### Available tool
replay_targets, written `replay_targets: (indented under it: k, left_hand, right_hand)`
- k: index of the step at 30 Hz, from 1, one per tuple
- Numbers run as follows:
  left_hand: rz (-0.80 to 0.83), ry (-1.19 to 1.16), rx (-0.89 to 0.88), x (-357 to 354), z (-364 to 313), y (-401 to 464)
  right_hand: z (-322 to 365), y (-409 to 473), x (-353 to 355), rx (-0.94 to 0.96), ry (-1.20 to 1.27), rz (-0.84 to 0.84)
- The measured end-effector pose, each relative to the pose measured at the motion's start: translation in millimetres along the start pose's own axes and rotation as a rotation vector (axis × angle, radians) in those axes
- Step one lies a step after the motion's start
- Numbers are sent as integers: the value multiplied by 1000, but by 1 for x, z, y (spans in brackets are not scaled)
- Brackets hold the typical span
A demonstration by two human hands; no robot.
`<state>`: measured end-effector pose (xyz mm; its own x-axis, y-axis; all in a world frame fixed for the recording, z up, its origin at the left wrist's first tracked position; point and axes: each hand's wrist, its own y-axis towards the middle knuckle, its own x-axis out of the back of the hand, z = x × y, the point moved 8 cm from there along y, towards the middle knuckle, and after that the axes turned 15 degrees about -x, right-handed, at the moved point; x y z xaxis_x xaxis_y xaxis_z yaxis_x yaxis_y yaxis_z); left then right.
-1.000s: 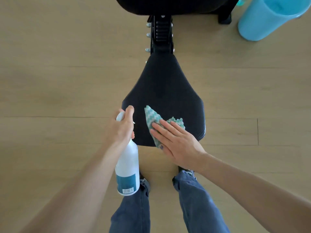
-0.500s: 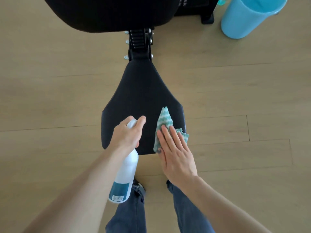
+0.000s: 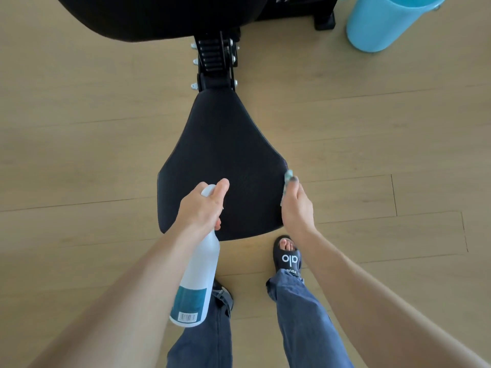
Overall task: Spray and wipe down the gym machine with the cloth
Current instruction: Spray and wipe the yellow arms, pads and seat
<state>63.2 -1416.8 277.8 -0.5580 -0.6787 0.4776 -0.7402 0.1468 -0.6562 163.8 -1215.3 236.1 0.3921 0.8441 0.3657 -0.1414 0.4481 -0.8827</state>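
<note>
Teal cloth (image 3: pixel 287 181) soft, limp, light; right hand (image 3: pixel 296 205) pinches it against seat pad (image 3: pixel 220 155) edge. Left hand (image 3: pixel 202 205) grips spray bottle (image 3: pixel 196 274) neck; rigid plastic, likely slippery when wet.

Head camera, looking steeply down from above.

The single wide-angle view faces down over the person's forearms at the black seat pad (image 3: pixel 220 160), near and centred, with the wooden floor (image 3: pixel 79 128) all around. The person's own legs and a sandal (image 3: pixel 288 257) fill the bottom edge; a blue bin (image 3: pixel 382 25) is cut off top right.
</note>
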Motion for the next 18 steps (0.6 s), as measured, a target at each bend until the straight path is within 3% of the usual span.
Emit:
replay_targets:
  k: [9, 11, 18]
  left_hand:
    - [-106, -78, -5, 24, 24, -30]
    - [-120, -109, 16, 36, 37, -40]
    - [-207, -102, 191, 96, 97, -55]
  right_hand:
    - [-71, -34, -42, -460, 600, -127]
    - [-77, -51, -61, -540, 650, -151]
    - [-67, -99, -138, -562, 663, -174]
